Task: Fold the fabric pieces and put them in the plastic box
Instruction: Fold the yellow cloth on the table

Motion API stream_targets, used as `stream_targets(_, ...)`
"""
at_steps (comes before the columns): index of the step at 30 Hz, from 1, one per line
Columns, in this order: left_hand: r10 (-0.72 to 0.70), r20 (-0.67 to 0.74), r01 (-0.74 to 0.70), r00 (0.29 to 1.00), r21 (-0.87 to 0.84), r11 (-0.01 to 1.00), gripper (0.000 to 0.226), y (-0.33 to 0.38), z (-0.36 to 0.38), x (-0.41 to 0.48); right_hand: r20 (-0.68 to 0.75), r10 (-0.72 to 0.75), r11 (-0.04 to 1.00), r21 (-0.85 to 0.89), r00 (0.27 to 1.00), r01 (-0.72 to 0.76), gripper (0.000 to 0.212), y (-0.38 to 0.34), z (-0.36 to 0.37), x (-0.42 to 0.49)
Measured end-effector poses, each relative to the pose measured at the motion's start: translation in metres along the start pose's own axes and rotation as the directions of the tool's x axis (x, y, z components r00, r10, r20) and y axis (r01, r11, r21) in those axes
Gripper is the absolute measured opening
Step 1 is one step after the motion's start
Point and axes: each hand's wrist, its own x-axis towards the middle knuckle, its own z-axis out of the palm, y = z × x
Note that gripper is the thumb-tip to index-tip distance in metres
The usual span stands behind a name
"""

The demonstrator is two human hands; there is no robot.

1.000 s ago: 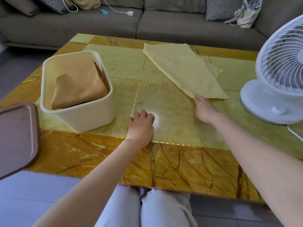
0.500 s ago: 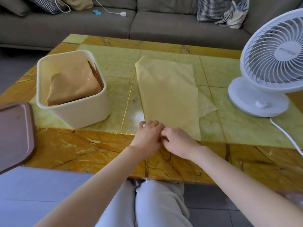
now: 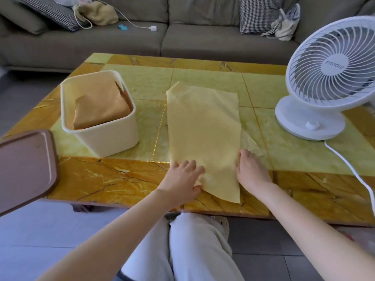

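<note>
Both hands, left (image 3: pixel 183 177) and right (image 3: pixel 250 171), grip the yellow fabric's (image 3: pixel 203 126) near edge on the table (image 3: pixel 113 179); box (image 3: pixel 107 136) beside it.

- Fabric pieces: two. One yellow piece (image 3: pixel 203 128) lies at the table's (image 3: pixel 121 179) near edge, and one tan piece (image 3: pixel 99 106) is folded in the box.
- Plastic box (image 3: pixel 105 136): one, toward the left edge.
- Brown lid (image 3: pixel 26 165): one, by the near-left corner.
- Fan (image 3: pixel 332 72): one, at the right edge.
- Hands: two, left hand (image 3: pixel 182 179) and right hand (image 3: pixel 250 171).
- Checked cushions: two, left cushion (image 3: pixel 50 11) and right cushion (image 3: pixel 257 13), beyond the far edge.

Living room: sofa (image 3: pixel 182 43), coffee table (image 3: pixel 121 179)
</note>
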Motion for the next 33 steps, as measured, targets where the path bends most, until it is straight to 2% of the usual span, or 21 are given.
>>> stream_targets(6,0.094,0.042,-0.091,0.995,-0.067,0.994,0.026,0.034,-0.002,0.002,-0.036,0.035,0.993,-0.107,0.999,-0.039,0.032,0.008,-0.005,-0.022)
stream_targets(11,-0.002,0.014,0.005,1.0,-0.193,0.981,0.015,0.052,-0.007,-0.001,-0.04,0.127,0.978,-0.16,0.991,-0.132,0.04,0.037,-0.017,-0.05)
stream_targets(14,-0.019,0.009,0.02,1.0,-0.184,0.983,0.015,0.06,-0.007,-0.006,-0.086,0.144,0.964,-0.213,0.986,-0.16,0.032,0.054,-0.023,-0.068)
stream_targets(17,0.057,0.024,-0.053,0.998,-0.148,0.988,0.024,0.072,-0.006,-0.011,-0.089,0.164,0.951,-0.251,0.982,-0.181,0.026,0.064,-0.027,-0.085)
stream_targets(21,0.133,0.041,-0.122,0.99,-0.21,0.97,0.04,0.106,-0.002,-0.008,-0.067,0.176,0.957,-0.224,0.982,-0.187,0.029,0.071,-0.03,-0.105)
stream_targets(25,0.179,0.053,-0.162,0.982,-0.241,0.957,0.026,0.146,0.0,0.002,-0.069,0.192,0.973,-0.116,0.979,-0.199,0.019,0.076,-0.032,-0.12)
stream_targets(28,0.126,0.027,-0.108,0.992,-0.37,0.923,0.02,0.158,-0.006,0.01,-0.051,0.223,0.97,-0.086,0.974,-0.227,0.026,0.078,-0.036,-0.124)
stream_targets(30,0.029,-0.038,-0.043,0.999,-0.465,0.884,0.02,0.15,-0.021,0.014,-0.049,0.239,0.967,-0.081,0.97,-0.242,0.028,0.078,-0.038,-0.124)
stream_targets(33,-0.12,-0.157,0.024,0.98,-0.51,0.86,0.019,0.114,-0.046,0.01,-0.049,0.247,0.963,-0.096,0.968,-0.25,0.029,0.075,-0.039,-0.126)
